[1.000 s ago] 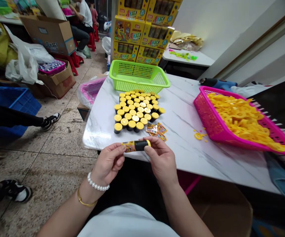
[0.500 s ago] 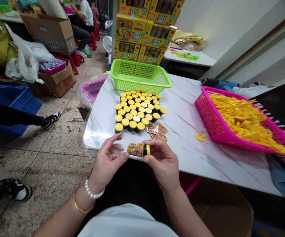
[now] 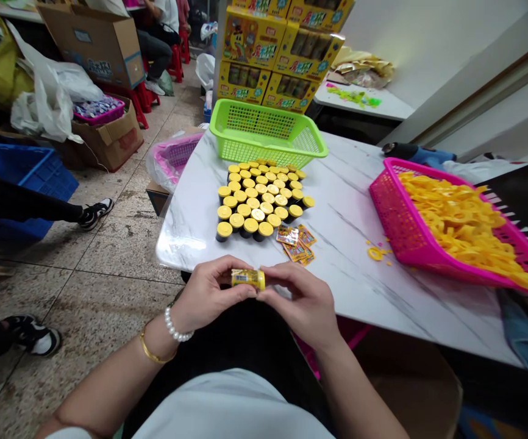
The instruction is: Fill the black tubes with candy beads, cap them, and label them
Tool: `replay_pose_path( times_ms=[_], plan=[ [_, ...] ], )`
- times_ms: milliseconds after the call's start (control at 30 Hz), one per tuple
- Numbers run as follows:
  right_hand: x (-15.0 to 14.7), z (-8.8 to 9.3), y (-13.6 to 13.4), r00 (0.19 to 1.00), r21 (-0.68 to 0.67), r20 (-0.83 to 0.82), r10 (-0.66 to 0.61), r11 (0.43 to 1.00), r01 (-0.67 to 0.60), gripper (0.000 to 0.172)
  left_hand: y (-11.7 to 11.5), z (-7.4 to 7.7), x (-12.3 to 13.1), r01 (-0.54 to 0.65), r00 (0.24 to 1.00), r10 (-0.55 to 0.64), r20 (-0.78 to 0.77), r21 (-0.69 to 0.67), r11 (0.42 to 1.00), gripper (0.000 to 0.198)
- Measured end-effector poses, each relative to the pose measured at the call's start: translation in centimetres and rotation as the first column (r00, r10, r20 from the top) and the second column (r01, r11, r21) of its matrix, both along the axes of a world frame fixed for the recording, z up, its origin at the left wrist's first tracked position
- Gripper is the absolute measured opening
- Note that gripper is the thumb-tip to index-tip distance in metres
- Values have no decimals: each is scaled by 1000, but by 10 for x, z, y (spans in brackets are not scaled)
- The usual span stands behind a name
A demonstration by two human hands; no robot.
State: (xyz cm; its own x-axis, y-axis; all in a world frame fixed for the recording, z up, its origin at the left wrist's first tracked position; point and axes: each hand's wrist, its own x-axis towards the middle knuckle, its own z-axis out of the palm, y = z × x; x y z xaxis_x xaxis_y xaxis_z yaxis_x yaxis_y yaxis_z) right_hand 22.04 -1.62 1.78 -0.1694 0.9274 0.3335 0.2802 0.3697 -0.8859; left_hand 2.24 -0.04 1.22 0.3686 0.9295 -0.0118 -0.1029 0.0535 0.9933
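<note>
A small cylindrical tub with a printed yellow label lies sideways between my hands, just in front of the table edge. My left hand is closed round its left part. At its right end, the fingertips of my right hand pinch the yellow rim; whether a lid is on it I cannot tell. Beyond my hands, several dark tubs with yellow lids stand upright, packed in rows. Several colourful printed packets lie overlapping to the right of those rows.
A green basket stands behind the tubs. On the right is a pink basket heaped with yellow plastic pieces. Stacked yellow boxes rise at the back. Another person's leg and shoe show at left, near a blue crate.
The tub's black part no longer shows between my hands. My left hand has moved right and closed on the tub; my right fingertips are now at its right end. The view has shifted slightly.
</note>
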Motion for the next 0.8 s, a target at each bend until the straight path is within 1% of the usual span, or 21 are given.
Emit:
replay_pose_path(
  times_ms=[67,100,133,167,233,267,300,333,400,467,500,533,567,633,667,700,767,800],
  plan=[
    [-1,-7,0,987,-187,-159,-18,982,-12,22,2,5,1,-17,988,40,-146,151,988,23],
    [-1,-11,-1,977,-235,-213,-27,972,-25,23,2,7,1,-8,980,46,-192,190,982,23],
    [0,-13,-2,971,-243,-237,-27,969,-32,24,2,9,1,1,978,38,-206,186,983,26],
    [0,-15,-3,972,-215,-233,-23,976,-28,25,2,10,0,5,982,22,-188,141,990,31],
    [0,-18,-5,985,-103,-171,-28,995,10,28,2,10,-1,27,994,-29,-105,-24,999,37],
    [0,-19,-5,990,-63,-135,-39,998,31,29,2,9,-1,32,997,-39,-69,-99,995,36],
    [-2,-19,-5,991,-57,-119,-61,997,55,28,2,7,0,32,998,-39,-48,-145,989,34],
    [-3,-19,-4,988,-91,-129,-85,993,74,27,3,6,1,24,999,-32,-44,-160,987,31],
    [-6,-18,-1,972,-255,-201,-121,965,67,25,4,4,3,-6,998,-2,-55,-135,991,29],
    [-6,-14,3,954,-407,-286,-94,913,-33,26,7,5,5,-8,999,1,-54,-126,992,32],
    [-4,-10,5,946,-437,-319,-53,894,-98,28,8,7,6,8,999,-15,-47,-144,990,35],
    [-2,-6,7,939,-437,-344,0,885,-160,33,10,9,6,28,999,-35,-40,-171,985,38],
    [0,-1,9,932,-412,-358,48,888,-205,38,11,11,7,50,998,-57,-33,-205,977,41],
    [5,5,12,932,-329,-339,127,912,-244,42,14,15,8,84,996,-87,2,-277,957,47],
    [7,7,13,937,-288,-319,146,926,-242,39,15,16,8,104,995,-97,39,-310,945,50],
    [8,8,14,939,-255,-309,150,938,-234,32,15,16,9,132,990,-107,92,-339,932,53],
    [7,5,15,927,-225,-352,132,949,-220,20,15,15,9,199,968,-124,217,-370,908,56],
    [6,3,15,913,-229,-393,112,949,-215,17,14,14,8,225,955,-127,268,-377,899,56]
  ],
)
